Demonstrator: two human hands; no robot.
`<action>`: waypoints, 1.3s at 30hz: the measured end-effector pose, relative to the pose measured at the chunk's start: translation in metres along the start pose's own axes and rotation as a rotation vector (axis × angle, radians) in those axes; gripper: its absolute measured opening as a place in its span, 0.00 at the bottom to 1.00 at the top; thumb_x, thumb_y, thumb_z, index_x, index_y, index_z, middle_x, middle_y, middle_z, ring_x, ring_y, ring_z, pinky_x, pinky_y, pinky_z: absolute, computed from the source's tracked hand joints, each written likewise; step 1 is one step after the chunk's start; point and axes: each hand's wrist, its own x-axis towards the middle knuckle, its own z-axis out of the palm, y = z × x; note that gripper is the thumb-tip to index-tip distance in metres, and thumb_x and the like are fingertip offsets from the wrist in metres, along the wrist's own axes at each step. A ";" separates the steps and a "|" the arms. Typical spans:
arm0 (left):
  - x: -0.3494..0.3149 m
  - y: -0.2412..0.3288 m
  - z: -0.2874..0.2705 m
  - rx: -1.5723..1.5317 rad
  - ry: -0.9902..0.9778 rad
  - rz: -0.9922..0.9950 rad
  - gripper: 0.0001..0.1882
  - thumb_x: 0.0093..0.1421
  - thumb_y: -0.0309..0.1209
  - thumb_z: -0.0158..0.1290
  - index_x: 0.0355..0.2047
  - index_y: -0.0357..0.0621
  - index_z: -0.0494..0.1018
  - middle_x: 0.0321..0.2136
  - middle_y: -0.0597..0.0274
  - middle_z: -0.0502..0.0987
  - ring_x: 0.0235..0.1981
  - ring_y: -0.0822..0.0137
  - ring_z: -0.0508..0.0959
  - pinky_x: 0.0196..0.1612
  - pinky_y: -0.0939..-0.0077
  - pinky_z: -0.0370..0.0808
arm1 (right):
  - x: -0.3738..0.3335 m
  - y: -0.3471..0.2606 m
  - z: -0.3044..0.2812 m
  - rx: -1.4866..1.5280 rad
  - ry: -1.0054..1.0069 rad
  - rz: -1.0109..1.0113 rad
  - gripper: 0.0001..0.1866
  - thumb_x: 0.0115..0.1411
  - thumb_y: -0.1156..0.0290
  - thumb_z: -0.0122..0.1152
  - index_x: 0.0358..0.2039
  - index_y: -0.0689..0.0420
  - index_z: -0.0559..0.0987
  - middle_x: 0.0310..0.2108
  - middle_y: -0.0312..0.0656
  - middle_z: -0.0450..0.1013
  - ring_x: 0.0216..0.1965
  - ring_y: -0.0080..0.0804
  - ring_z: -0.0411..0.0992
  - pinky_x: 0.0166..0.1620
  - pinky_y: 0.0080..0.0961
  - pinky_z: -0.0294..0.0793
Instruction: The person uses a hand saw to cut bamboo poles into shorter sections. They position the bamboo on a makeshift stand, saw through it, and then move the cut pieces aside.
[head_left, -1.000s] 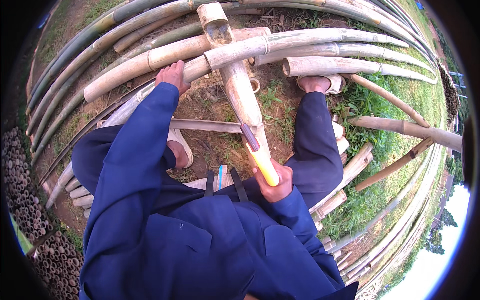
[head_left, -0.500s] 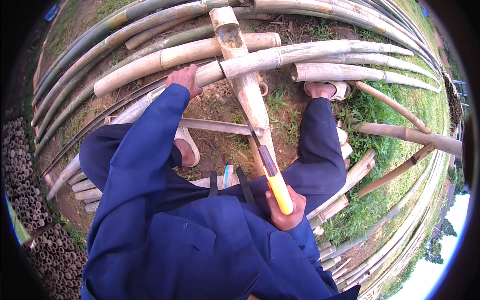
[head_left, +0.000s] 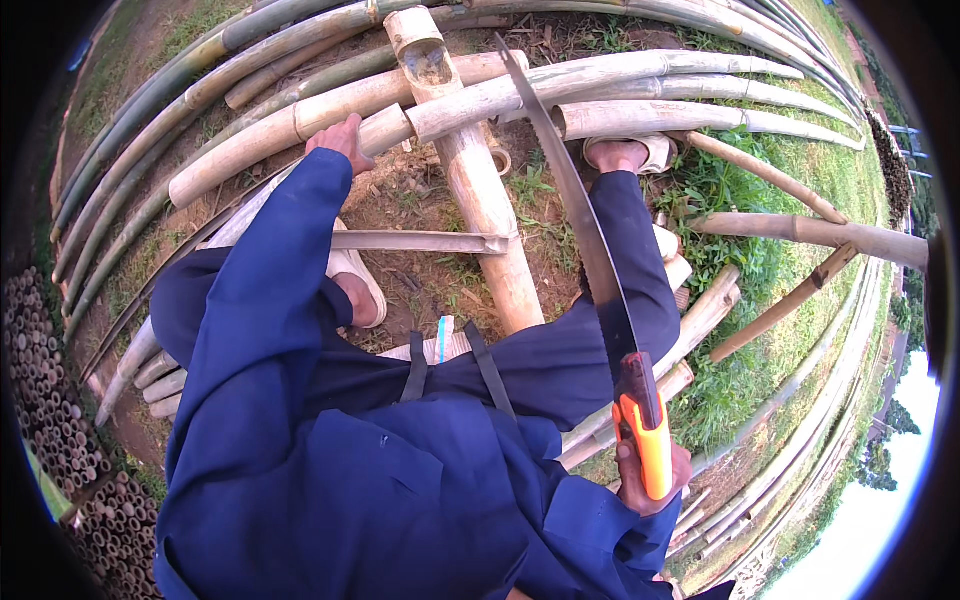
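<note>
Head view: the right hand's [head_left: 652, 480] fingers wrap tightly around the orange handle of a pruning saw [head_left: 600, 270], whose toothed blade stretches forward from them. The left hand's [head_left: 342, 143] fingers curl over a pale bamboo pole [head_left: 386, 130], its end just right of them, beside a second bamboo pole [head_left: 475, 109].

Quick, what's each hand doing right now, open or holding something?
Left hand: closed on a pale, round bamboo pole near its end.
Right hand: closed around the orange handle of a long metal saw.
</note>
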 end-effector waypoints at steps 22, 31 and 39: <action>0.057 -0.053 0.011 -0.621 -0.250 0.214 0.42 0.33 0.46 0.77 0.47 0.33 0.76 0.38 0.44 0.81 0.44 0.52 0.81 0.52 0.63 0.74 | 0.042 0.016 0.048 0.094 -0.003 -0.181 0.08 0.52 0.83 0.69 0.34 0.65 0.82 0.21 0.44 0.76 0.18 0.37 0.74 0.24 0.28 0.70; 0.060 -0.063 0.012 -0.612 -0.286 0.180 0.39 0.36 0.47 0.78 0.47 0.36 0.80 0.40 0.47 0.84 0.44 0.53 0.83 0.52 0.63 0.75 | 0.044 -0.027 -0.009 -0.100 -0.242 -0.132 0.04 0.51 0.82 0.69 0.28 0.64 0.81 0.18 0.43 0.74 0.15 0.37 0.72 0.23 0.29 0.68; 0.064 -0.060 0.017 -0.604 -0.279 0.172 0.41 0.40 0.44 0.76 0.52 0.35 0.77 0.43 0.44 0.82 0.47 0.52 0.81 0.54 0.60 0.73 | 0.107 -0.073 0.006 -0.729 -0.329 -0.760 0.11 0.41 0.73 0.69 0.27 0.54 0.77 0.20 0.37 0.65 0.22 0.38 0.71 0.28 0.35 0.69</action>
